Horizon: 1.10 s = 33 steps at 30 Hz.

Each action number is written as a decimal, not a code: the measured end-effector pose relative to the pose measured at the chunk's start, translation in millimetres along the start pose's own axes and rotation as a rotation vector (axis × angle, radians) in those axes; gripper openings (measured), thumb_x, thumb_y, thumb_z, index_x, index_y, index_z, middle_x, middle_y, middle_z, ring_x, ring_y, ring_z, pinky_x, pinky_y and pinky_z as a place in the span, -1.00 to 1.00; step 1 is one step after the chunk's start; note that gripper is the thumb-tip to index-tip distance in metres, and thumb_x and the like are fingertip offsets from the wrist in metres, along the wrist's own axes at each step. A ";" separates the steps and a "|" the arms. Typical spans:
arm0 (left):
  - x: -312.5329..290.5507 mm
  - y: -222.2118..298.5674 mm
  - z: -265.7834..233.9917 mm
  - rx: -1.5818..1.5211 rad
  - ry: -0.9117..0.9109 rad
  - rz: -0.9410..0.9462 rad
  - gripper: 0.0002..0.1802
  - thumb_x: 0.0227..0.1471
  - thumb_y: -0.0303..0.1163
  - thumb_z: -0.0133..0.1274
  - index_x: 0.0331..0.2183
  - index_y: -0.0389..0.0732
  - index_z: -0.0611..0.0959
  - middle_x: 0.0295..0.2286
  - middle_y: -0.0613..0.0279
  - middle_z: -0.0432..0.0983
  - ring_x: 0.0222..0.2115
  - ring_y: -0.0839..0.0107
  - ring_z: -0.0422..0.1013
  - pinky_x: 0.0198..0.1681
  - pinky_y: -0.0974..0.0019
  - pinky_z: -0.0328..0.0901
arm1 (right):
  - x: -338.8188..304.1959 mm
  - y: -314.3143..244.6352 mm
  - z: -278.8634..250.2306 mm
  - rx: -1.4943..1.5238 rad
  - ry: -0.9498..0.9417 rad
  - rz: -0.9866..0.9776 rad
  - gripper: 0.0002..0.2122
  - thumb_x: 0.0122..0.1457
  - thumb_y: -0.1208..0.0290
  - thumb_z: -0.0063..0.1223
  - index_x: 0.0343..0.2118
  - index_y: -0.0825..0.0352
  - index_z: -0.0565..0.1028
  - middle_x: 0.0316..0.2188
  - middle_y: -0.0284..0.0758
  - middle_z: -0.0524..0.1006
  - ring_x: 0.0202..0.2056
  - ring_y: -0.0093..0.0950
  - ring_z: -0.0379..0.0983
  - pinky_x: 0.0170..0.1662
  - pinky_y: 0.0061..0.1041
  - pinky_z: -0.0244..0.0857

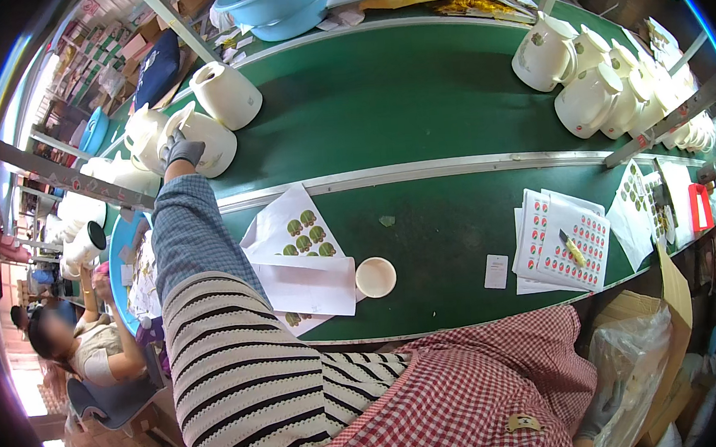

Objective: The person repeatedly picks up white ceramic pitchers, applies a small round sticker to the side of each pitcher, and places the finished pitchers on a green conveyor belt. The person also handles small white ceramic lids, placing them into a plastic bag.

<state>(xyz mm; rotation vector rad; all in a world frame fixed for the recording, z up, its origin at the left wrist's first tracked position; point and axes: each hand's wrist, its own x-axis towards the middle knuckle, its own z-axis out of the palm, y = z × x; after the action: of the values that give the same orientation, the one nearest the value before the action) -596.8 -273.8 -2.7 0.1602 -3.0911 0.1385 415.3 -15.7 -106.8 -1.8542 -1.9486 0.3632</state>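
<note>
At the far left, my left hand, in a grey glove, reaches across the green bench and grips a cream-white jug near its handle and rim. Another cream jug stands just behind it, and one more touches its left side. Down at the lower right, my right hand, also grey-gloved, is beside a clear plastic bag in an open cardboard box. The bag and the box hide its fingers.
Sticker sheets, a white paper cup and a small card lie before me. A yellow cutter knife rests on more sheets. Several jugs stand at right. A metal rail crosses the bench. A person sits at left.
</note>
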 end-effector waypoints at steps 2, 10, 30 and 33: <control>-16.2 4.0 -13.0 0.048 -0.024 0.007 -0.06 -0.09 -0.06 0.13 0.31 0.10 0.15 0.31 0.26 0.01 0.32 0.15 -0.04 0.35 -0.02 -0.22 | -13.5 15.1 -5.1 0.008 -0.014 0.060 -0.57 0.31 0.31 -0.09 0.15 0.48 0.35 0.23 -0.03 0.26 0.27 -0.16 0.14 0.30 -0.26 0.01; -20.3 42.2 34.6 0.174 0.257 0.167 -0.52 -0.06 -0.27 0.09 -0.01 0.14 0.60 0.04 0.16 0.46 0.17 0.10 0.25 0.29 -0.21 -0.14 | -10.2 -59.1 1.9 -0.040 -0.097 0.022 -0.61 0.28 0.36 -0.02 0.11 0.47 0.40 0.21 -0.08 0.32 0.23 -0.21 0.22 0.25 -0.32 0.09; -556.7 137.0 -136.2 -0.674 -0.400 1.835 -0.65 -0.34 -0.38 0.35 -0.54 -0.27 0.48 -0.50 0.01 0.47 -0.46 0.06 0.42 -0.35 0.18 0.33 | -47.0 65.8 -102.2 0.472 0.486 0.056 -0.72 0.22 0.50 0.04 -0.01 0.37 0.53 0.04 -0.22 0.50 0.10 -0.39 0.39 0.17 -0.43 0.24; -639.3 142.5 -136.7 -0.489 -0.364 2.154 -0.64 -0.40 -0.38 0.37 -0.53 -0.23 0.51 -0.53 0.03 0.47 -0.48 0.03 0.43 -0.34 0.10 0.33 | -77.7 137.7 -147.4 0.606 0.674 0.341 -0.75 0.23 0.43 0.07 -0.05 0.36 0.56 -0.09 -0.29 0.57 -0.05 -0.50 0.45 0.03 -0.54 0.30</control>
<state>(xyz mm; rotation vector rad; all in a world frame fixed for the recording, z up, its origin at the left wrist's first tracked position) 28.8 -55.4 90.4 -2.9532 -1.7327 -0.5820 607.7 -97.2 -51.5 -1.5994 -0.9422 0.3227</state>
